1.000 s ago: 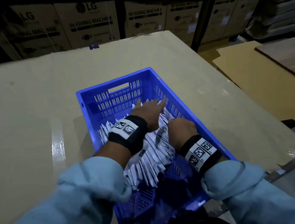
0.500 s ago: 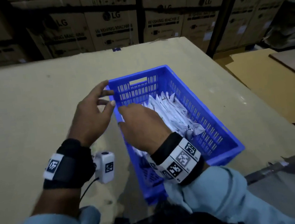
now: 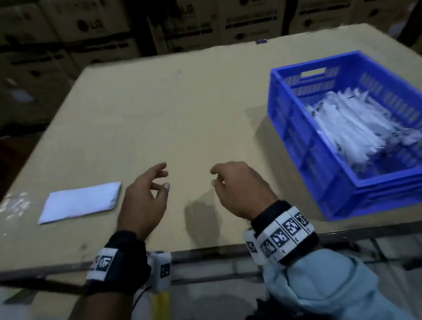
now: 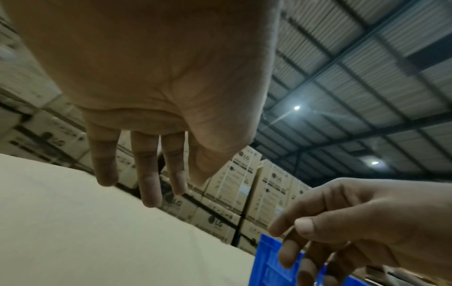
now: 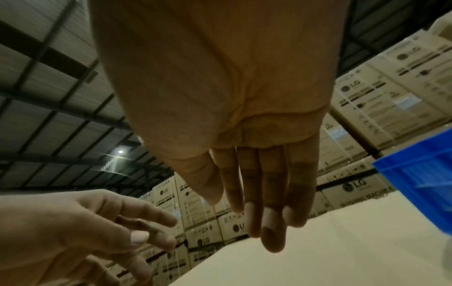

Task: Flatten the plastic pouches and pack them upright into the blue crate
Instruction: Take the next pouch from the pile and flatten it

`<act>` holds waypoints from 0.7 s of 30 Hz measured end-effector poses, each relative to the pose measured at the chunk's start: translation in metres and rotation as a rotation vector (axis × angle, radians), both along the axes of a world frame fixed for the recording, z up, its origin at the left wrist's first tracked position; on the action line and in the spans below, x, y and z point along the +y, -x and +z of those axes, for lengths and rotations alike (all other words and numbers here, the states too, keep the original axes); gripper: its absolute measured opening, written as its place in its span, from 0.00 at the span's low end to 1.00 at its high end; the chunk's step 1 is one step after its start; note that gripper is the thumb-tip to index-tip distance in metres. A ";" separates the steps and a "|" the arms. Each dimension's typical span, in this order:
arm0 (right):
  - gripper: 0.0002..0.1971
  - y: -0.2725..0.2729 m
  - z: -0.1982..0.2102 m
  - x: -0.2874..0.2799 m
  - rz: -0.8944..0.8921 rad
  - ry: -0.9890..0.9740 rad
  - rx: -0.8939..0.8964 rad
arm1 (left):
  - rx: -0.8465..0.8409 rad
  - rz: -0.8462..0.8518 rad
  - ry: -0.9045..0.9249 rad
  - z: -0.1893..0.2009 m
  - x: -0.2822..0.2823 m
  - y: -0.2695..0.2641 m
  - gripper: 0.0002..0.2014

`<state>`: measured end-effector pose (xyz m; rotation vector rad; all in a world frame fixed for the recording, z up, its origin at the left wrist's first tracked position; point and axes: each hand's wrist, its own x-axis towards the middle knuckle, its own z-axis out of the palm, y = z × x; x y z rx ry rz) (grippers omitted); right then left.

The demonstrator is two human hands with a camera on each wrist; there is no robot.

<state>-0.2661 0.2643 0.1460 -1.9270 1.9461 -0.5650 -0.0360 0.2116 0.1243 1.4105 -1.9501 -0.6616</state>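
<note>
Both grips released and empty, my left hand (image 3: 143, 202) and right hand (image 3: 240, 190) hover between cycles over the bench (image 3: 172, 111), packed pouches (image 3: 354, 126) leaning in the blue crate (image 3: 294, 133) to my right; next, I judge, fetch the flat white pouch (image 3: 79, 202) at left.

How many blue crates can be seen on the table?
1. The blue crate stands on the right part of the table, with white pouches inside. The wrist views show only its edge. No other crate is visible.
</note>
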 end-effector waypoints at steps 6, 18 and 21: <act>0.17 -0.054 -0.034 -0.021 0.084 -0.064 0.023 | -0.009 0.169 -0.032 -0.036 0.008 -0.080 0.23; 0.17 -0.180 -0.083 -0.092 0.320 -0.101 0.087 | -0.202 0.330 -0.057 -0.099 -0.015 -0.197 0.27; 0.15 -0.223 -0.091 -0.118 0.330 -0.088 0.120 | -0.239 0.331 -0.081 -0.111 -0.032 -0.225 0.28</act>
